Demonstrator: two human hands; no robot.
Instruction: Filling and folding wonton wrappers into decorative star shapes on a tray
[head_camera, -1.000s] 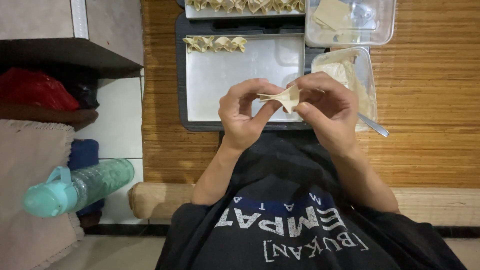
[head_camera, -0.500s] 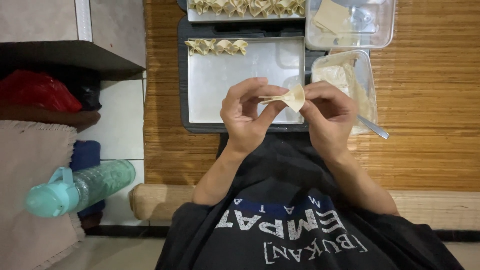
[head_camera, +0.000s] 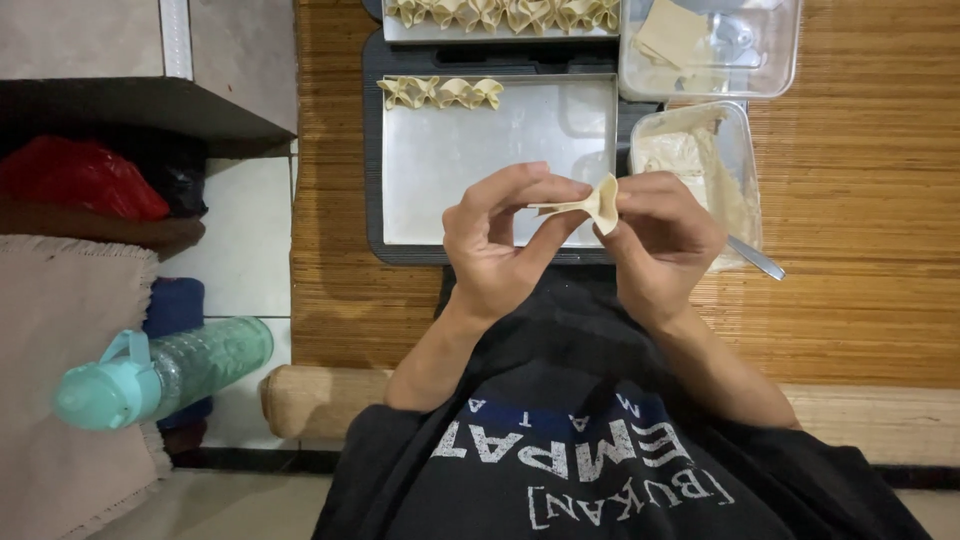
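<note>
A pale dough wrapper (head_camera: 590, 205) is held up in the air between both hands, just above the near edge of the metal tray (head_camera: 500, 170), which serves here as the landmark. The left hand (head_camera: 500, 245) is pinched on the wrapper's flat, thin end with thumb and forefinger, while the right hand (head_camera: 660, 240) is clenched on the folded, bunched end, so both grips are closed on the same piece. The step in hand is judged to be the folding and sealing of a filled dumpling, with the pleat at the right end being pressed together. At the far left corner of the tray a short row of folded dumplings (head_camera: 440, 92) is laid, and the rest of its floor is bare. Beyond the tray a second tray of dumplings (head_camera: 500, 15) is seen, filled edge to edge. To the right of the tray stands a clear tub of filling (head_camera: 690, 160) with a spoon handle (head_camera: 755, 258) sticking out toward the person, and beyond that tub a clear box of flat wrappers (head_camera: 700, 40). The next move is judged to call for a firm, even pinch along the open seam, without tearing the thin dough, before the piece is set down beside the row in the tray.
</note>
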